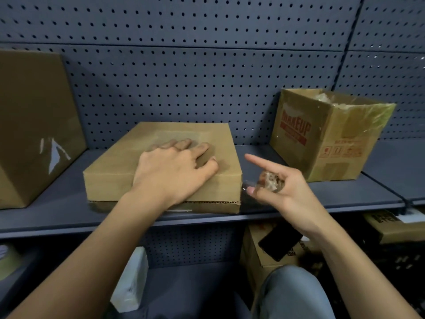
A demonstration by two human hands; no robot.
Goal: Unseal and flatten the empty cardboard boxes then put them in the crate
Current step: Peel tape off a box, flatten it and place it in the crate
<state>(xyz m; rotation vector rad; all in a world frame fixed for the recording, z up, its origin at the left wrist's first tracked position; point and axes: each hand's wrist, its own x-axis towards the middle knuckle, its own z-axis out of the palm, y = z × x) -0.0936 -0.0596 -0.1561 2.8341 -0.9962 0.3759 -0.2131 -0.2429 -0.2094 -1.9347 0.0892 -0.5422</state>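
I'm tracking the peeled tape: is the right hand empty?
No, the right hand grips a crumpled wad of tape just right of the flat box, with its index finger extended.

**Three boxes on the shelf (264, 155)**

The flat box (115, 176) lies in the middle at the front edge, the left hand (174, 166) on it, the right hand (287, 192) with tape (270, 180) just right of it. The big box (34, 123) stands at the left end, the open box (333, 139) at the right, near the pegboard (184, 77).
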